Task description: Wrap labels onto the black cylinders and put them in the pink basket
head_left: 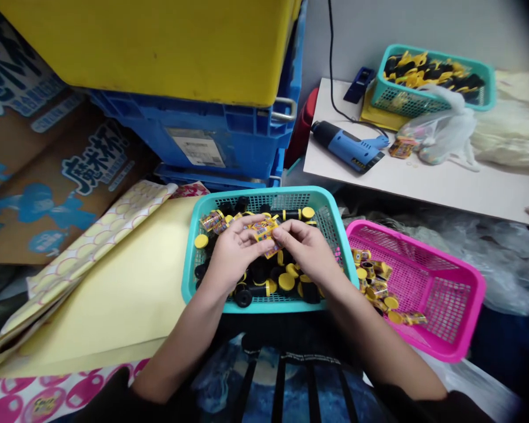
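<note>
My left hand (pixel 231 252) and my right hand (pixel 306 245) meet above a turquoise basket (pixel 188 252). Between their fingertips they pinch a small flat yellow printed label (pixel 264 229); whether it is one piece or several I cannot tell. Below, the basket holds many small black cylinders with yellow caps, one of them a black-and-yellow piece (pixel 258 289) near the front rim. Some pieces wrapped in the same print (pixel 212 220) lie at its back left. My hands hide the middle of the basket.
At right, a pink basket (pixel 462 317) holds wrapped yellow-capped pieces (pixel 377 289). A blue heat gun (pixel 350 145), a plastic bag (pixel 447 126) and another turquoise basket (pixel 436 106) sit on the white table (pixel 462 191). Stacked blue crates (pixel 247 141) stand ahead; cardboard boxes (pixel 48 176) are left.
</note>
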Action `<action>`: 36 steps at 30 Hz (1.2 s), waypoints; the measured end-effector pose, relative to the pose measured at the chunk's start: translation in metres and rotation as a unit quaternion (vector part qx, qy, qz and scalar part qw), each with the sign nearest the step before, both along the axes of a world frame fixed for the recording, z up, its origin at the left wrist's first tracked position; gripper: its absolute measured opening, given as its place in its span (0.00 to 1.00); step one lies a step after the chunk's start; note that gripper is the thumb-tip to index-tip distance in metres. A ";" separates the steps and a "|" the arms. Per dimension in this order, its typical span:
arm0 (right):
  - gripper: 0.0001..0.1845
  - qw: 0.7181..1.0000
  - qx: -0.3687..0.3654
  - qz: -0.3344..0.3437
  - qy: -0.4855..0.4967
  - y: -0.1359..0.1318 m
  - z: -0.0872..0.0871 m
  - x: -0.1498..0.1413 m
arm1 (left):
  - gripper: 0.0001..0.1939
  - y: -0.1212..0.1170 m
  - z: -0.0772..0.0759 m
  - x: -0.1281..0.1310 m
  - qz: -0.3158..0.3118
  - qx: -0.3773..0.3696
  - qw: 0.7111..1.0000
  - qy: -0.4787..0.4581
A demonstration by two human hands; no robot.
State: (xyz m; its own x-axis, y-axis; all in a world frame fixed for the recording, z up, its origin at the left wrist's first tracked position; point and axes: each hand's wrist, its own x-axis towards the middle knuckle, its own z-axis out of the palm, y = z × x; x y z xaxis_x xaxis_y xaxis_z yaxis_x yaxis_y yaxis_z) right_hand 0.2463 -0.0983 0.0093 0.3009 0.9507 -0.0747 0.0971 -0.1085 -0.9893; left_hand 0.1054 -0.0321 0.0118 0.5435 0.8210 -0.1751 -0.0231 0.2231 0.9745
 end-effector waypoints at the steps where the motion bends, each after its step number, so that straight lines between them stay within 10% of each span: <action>1: 0.19 0.999 0.003 -0.012 -0.036 0.001 0.001 -0.002 | 0.28 -0.001 0.000 0.002 0.009 -0.017 1.000 -0.010; 8: 0.23 0.958 -0.019 0.034 -0.283 -0.006 0.002 0.006 | 0.13 0.007 -0.001 -0.011 0.149 0.061 0.985 0.068; 15: 0.23 0.832 -0.120 0.164 -0.517 -0.020 -0.011 -0.039 | 0.10 0.014 -0.003 -0.022 0.200 0.136 0.963 0.121; 18: 0.13 0.881 -0.096 0.165 -0.434 -0.025 -0.014 -0.045 | 0.10 0.016 -0.006 -0.028 0.166 0.156 0.966 0.122; 22: 0.16 0.987 -0.082 0.106 -0.089 -0.033 -0.001 -0.015 | 0.07 0.018 -0.008 -0.039 0.101 0.190 0.970 0.114; 29: 0.25 0.994 -0.023 0.092 -0.050 -0.036 0.033 0.029 | 0.09 0.014 -0.009 -0.034 0.028 0.221 0.967 0.125; 36: 0.19 0.988 -0.004 0.135 0.070 -0.026 0.021 0.029 | 0.11 0.013 -0.005 -0.033 0.018 0.225 0.968 0.111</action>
